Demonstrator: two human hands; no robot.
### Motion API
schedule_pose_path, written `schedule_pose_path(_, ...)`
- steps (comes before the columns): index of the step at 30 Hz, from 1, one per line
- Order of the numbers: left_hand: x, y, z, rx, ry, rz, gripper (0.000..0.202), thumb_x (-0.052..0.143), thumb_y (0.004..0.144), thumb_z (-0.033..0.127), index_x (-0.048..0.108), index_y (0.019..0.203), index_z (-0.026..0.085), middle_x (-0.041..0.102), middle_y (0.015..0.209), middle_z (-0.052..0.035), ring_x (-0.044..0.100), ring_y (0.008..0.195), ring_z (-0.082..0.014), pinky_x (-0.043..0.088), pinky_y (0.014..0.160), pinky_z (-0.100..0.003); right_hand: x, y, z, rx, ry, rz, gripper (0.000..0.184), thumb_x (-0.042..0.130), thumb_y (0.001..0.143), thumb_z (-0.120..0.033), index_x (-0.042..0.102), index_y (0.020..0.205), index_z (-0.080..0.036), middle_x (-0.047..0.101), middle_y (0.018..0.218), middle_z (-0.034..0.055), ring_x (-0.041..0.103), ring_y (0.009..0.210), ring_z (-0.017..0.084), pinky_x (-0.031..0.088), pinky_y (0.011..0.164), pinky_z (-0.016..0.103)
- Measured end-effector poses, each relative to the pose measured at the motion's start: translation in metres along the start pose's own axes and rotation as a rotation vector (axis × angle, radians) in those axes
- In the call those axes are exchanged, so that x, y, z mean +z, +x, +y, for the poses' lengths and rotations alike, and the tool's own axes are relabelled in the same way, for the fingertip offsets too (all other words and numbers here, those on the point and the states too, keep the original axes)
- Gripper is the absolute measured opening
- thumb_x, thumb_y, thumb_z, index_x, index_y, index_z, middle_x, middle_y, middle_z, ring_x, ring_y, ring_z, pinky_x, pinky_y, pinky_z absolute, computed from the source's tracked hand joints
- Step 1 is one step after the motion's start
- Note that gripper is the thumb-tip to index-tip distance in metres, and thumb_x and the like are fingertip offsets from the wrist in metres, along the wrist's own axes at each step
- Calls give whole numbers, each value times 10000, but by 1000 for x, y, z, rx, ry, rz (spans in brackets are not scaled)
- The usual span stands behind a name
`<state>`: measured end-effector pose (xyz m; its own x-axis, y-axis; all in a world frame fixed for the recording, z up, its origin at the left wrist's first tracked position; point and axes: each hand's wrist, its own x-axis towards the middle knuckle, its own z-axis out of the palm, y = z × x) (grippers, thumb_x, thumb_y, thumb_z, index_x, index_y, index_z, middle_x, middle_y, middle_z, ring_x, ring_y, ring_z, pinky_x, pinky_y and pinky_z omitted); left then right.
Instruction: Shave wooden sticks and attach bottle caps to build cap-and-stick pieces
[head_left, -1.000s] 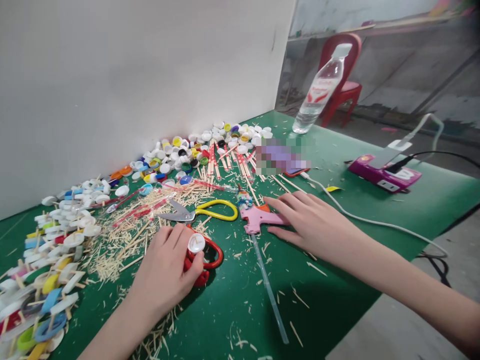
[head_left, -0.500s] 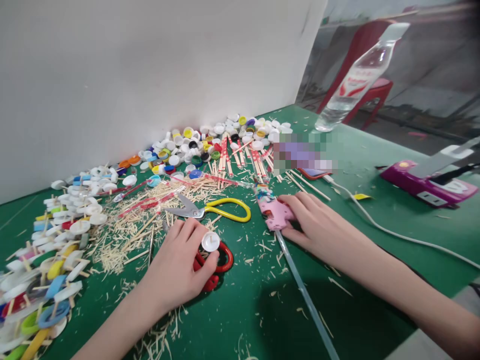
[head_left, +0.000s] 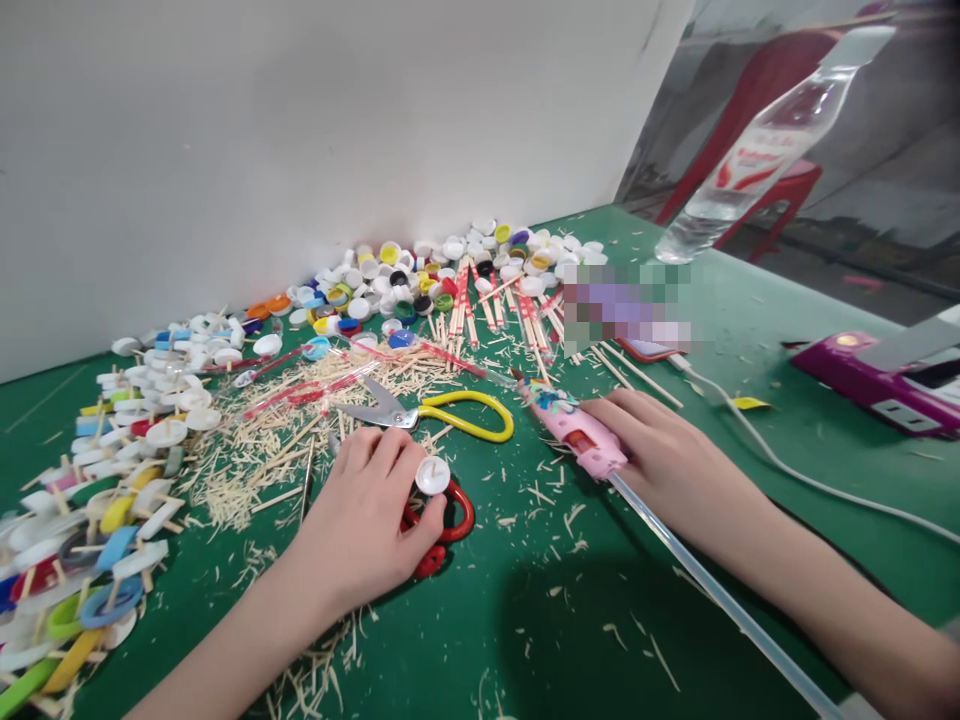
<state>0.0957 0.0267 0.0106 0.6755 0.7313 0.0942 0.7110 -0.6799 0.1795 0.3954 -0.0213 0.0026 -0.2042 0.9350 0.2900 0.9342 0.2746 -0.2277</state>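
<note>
Between the thumb and fingers of my left hand is a small white bottle cap, its hollow side showing a bit of stick inside. Under and beside that hand lie red-handled pliers, partly covered. My right hand is wrapped round a pink glue gun, nozzle pointing away to the left. A long clear glue stick runs out of its back end toward me. Yellow-handled scissors lie with blades apart just beyond my left hand.
Cut stick pieces are heaped left of centre. Loose bottle caps line the wall; caps with sticks through them fill the left. Wrapped chopsticks, a blurred-out phone, white cable, purple power strip and water bottle stand or lie beyond.
The glue gun has turned in my right hand, its back end and glue stick swinging to the right. My left hand keeps hold of the cap. The view has shifted slightly left.
</note>
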Motion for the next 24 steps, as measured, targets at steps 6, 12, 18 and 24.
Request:
schedule_pose_path(6, -3, 4, -1, 24, 12, -6, 322, 352, 962, 423, 567, 1055, 201, 539, 1070, -84, 398, 1043, -276, 415, 924, -514, -1, 0, -1, -7, 4, -35, 219, 404, 907, -266, 563, 1042, -199, 606, 960, 105, 569, 856, 240, 484, 735, 384)
schedule_pose_path(12, -4, 5, -1, 15, 14, 3, 310, 355, 967, 416, 566, 1032, 198, 555, 1055, -73, 420, 991, -252, 434, 889, -489, -2, -1, 0, 0, 33, -29, 256, 396, 931, -324, 587, 1050, -204, 580, 1027, 138, 553, 926, 265, 481, 800, 427)
schedule_pose_path(18, -5, 7, 1, -17, -17, -6, 311, 333, 976, 410, 554, 960, 192, 568, 1019, -66, 428, 947, -239, 431, 869, -473, 1, -6, 5, 28, 71, -8, 245, 405, 938, -346, 557, 1073, -209, 539, 1145, 152, 526, 1064, 286, 445, 899, 465)
schedule_pose_path(24, -5, 6, 0, -40, -34, -25, 351, 290, 990, 415, 549, 914, 192, 567, 988, -65, 435, 932, -233, 435, 836, -435, -5, -4, 4, 51, 229, -179, 238, 427, 947, -411, 559, 972, -215, 604, 976, 98, 597, 813, 204, 488, 703, 346)
